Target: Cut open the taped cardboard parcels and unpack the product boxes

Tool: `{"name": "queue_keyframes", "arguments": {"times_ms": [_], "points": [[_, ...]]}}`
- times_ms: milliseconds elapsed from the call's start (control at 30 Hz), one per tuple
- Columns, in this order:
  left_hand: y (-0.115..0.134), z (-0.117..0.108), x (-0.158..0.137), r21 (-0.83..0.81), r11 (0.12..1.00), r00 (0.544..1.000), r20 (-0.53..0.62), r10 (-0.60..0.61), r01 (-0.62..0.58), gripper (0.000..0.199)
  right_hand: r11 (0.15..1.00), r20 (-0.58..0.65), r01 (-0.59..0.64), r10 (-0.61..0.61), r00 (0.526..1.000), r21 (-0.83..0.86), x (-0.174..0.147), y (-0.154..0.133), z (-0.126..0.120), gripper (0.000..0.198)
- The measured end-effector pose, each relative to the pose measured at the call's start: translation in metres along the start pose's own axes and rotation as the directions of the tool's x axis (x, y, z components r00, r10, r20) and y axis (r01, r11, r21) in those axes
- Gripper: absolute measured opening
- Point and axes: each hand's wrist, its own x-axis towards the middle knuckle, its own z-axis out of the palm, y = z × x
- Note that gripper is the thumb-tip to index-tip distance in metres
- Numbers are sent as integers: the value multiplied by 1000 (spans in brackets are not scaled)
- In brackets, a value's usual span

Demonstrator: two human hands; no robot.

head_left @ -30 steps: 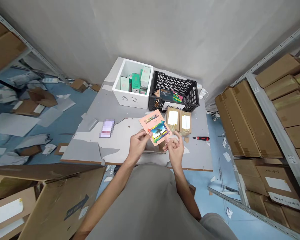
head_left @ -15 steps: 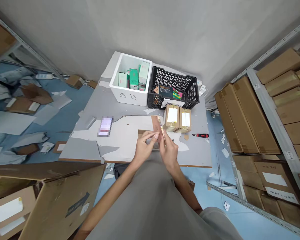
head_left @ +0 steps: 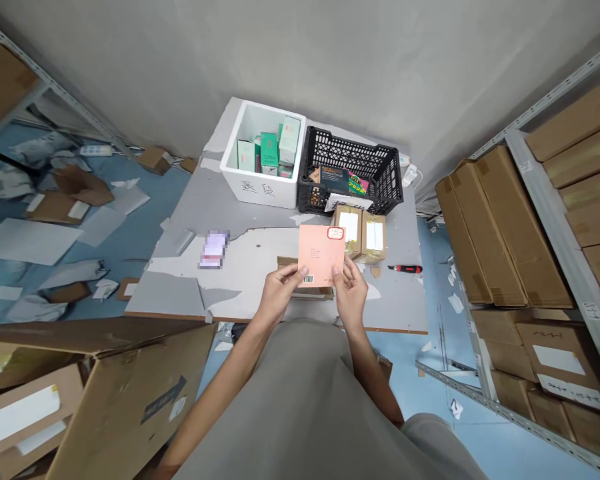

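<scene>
A square pink booklet (head_left: 321, 250) is held up above the table, its flat face towards me, showing a red-outlined label, small print and a barcode. My left hand (head_left: 279, 288) pinches its lower left corner, the thumb on the face. At the lower right edge, my right hand (head_left: 351, 287) grips it the same way. Behind and below the booklet lies a brown cardboard box (head_left: 315, 294), mostly hidden. Two small taped cartons (head_left: 373, 237) with white labels stand just beyond my right hand, one partly covered by the booklet.
A white foam box (head_left: 260, 193) with green and white packets and a black plastic crate (head_left: 350, 150) stand at the table's back. A blurred-out purple item (head_left: 214, 249) lies left, a red-black utility knife (head_left: 406, 269) right. Shelves of cartons (head_left: 500, 227) rise at the right.
The booklet was seen nearly edge-on and tilted; now its printed face is turned flat towards me. My hands have moved apart to its two lower sides.
</scene>
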Motion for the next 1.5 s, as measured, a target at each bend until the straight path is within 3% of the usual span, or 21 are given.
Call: {"name": "queue_keyframes", "arguments": {"times_ms": [100, 200, 400, 500, 633, 733, 867, 967, 1033, 1167, 1233, 1400, 1500], "points": [[-3, 3, -2, 51, 998, 999, -39, 33, -31, 59, 985, -59, 104, -113, 992, -138, -2, -2, -4, 61], [-7, 8, -4, 52, 998, 998, -61, 31, -28, 62, 941, -7, 210, -220, 975, -265, -8, -10, -10, 43], [-11, 17, -10, 35, 999, 997, -76, 25, -22, 64, 907, 80, 281, -270, 960, -313, -17, -14, -14, 42], [-15, 18, -15, 61, 998, 997, -67, 37, -33, 63, 922, 84, 253, -239, 967, -293, -21, -9, -12, 43], [-26, 22, -23, 128, 989, 997, -26, 75, -71, 60, 966, 96, 119, -99, 990, -231, -30, -1, -9, 52], [-35, 26, -29, 264, 943, 979, 83, 189, -204, 48, 984, 75, 26, -13, 997, -179, -33, 4, -8, 57], [-40, 22, -34, 392, 838, 921, 251, 299, -379, 43, 995, 34, -51, 54, 998, -80, -24, 10, -15, 51], [-40, 13, -30, 392, 871, 955, 88, 284, -296, 57, 998, 65, -62, 61, 996, 22, -13, 15, -24, 57], [-39, 7, -26, 297, 938, 980, -30, 195, -178, 69, 992, 112, -104, 96, 989, 72, -8, 19, -28, 56], [-39, 0, -18, 68, 996, 998, -48, -47, 50, 72, 962, 217, -215, 177, 960, 168, -7, 24, -28, 50], [-40, 1, -17, 4, 995, 992, -85, -97, 97, 71, 958, 234, -234, 192, 953, 164, -7, 22, -26, 54], [-45, 7, -19, 29, 999, 969, -246, -7, 15, 63, 995, 29, -99, 99, 995, -5, -11, 18, -20, 76], [-51, 13, -23, 171, 980, 955, -260, 140, -97, 54, 987, 132, -161, 158, 979, 8, -19, 22, -10, 82]]}}
